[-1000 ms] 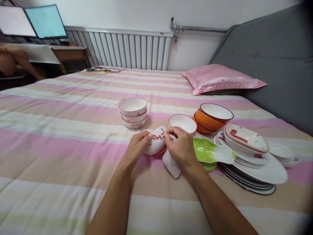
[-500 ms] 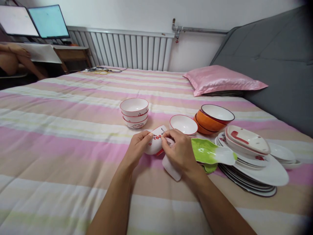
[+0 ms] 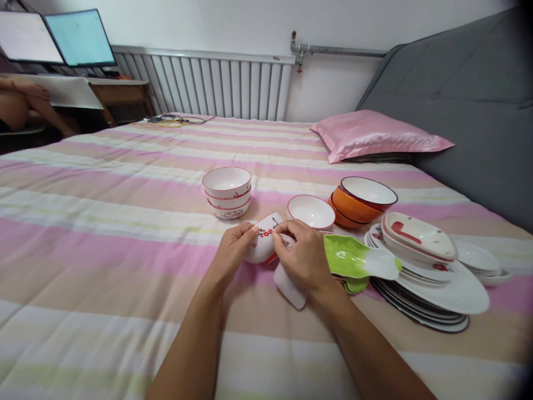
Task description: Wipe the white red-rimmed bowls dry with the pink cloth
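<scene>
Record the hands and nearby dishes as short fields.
Left hand: grips tilted white ceramic-looking bowl with red blossoms
Right hand: fingers at that bowl; pale flat piece, material unclear, beneath
Beyond: stacked red-rimmed white bowls; single red-rimmed white bowl
Rightward: round orange bowls, green-and-white leaf-shaped dish, stacked white plates
Surface: pink-striped bedspread

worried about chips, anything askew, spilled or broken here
Mainly the setting: crockery such as the plate stack is piled on a bed. The top bowl of the orange stack also looks tilted. I see no spill or breakage, though the left hand partly hides the flowered bowl it holds.
</scene>
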Demonstrator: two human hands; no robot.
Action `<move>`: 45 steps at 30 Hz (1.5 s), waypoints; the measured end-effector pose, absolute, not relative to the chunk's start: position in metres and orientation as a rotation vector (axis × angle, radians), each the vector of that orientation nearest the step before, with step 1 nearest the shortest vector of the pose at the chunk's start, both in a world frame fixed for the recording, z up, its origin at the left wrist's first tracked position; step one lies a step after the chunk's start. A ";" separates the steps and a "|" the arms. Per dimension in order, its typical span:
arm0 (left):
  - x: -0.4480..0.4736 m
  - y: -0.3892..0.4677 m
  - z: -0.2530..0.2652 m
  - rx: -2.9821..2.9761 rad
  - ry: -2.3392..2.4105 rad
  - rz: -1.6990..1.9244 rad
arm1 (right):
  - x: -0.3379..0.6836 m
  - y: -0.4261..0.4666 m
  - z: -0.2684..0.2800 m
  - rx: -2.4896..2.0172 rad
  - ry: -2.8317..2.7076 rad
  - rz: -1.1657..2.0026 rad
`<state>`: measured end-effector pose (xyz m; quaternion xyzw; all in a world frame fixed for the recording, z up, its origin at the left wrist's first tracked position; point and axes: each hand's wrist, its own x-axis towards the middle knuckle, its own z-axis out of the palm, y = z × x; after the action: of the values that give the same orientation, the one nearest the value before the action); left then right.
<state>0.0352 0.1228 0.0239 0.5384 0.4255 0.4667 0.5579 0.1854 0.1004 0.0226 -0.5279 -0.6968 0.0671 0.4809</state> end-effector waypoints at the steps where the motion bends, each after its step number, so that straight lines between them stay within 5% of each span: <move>1: 0.035 0.123 0.024 1.272 1.003 1.095 | 0.186 0.101 0.022 -1.293 -1.684 0.161; 45: 0.036 0.120 0.028 1.266 0.980 1.081 | 0.182 0.097 0.024 -1.294 -1.718 0.149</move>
<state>0.0357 0.1205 0.0281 0.5391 0.4172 0.4604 0.5686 0.1817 0.0973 0.0243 -0.5289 -0.7021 0.0611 0.4729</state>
